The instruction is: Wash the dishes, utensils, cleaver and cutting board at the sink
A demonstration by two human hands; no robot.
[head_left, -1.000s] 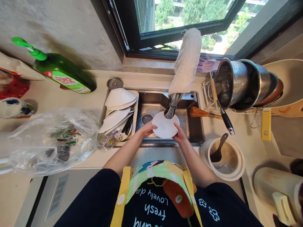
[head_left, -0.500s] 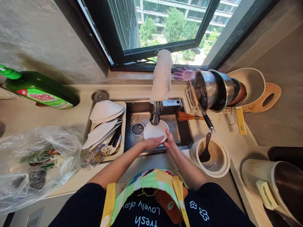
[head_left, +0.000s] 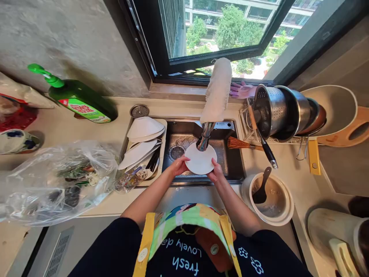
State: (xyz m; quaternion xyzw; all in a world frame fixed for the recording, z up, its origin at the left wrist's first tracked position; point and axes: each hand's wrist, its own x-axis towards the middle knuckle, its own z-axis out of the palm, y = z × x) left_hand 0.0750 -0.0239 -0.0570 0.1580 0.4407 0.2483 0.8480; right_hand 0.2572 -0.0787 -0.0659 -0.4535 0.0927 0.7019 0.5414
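A white plate (head_left: 201, 161) is held over the steel sink (head_left: 227, 169), just under the spout of the chrome faucet (head_left: 205, 135). My left hand (head_left: 179, 165) grips its left edge, the fingers partly beneath. On the opposite edge my right hand (head_left: 216, 170) pinches the rim, thumb on top. A white cloth (head_left: 216, 90) is draped over the upper faucet. To the left, a cream tray (head_left: 163, 136) holds stacked white bowls (head_left: 145, 128), tilted white plates (head_left: 138, 154) and dark chopsticks (head_left: 153, 159).
A green soap bottle (head_left: 82, 100) and a clear plastic bag of scraps (head_left: 95, 154) are on the left counter. On the right stand a rack of steel pots (head_left: 273, 111), a bamboo whisk (head_left: 240, 143) and a pale pot (head_left: 288, 209) with a dark rice paddle (head_left: 261, 192).
My left hand has moved from across the plate's face to its left edge, so both hands now hold opposite sides. The camera view has shifted left.
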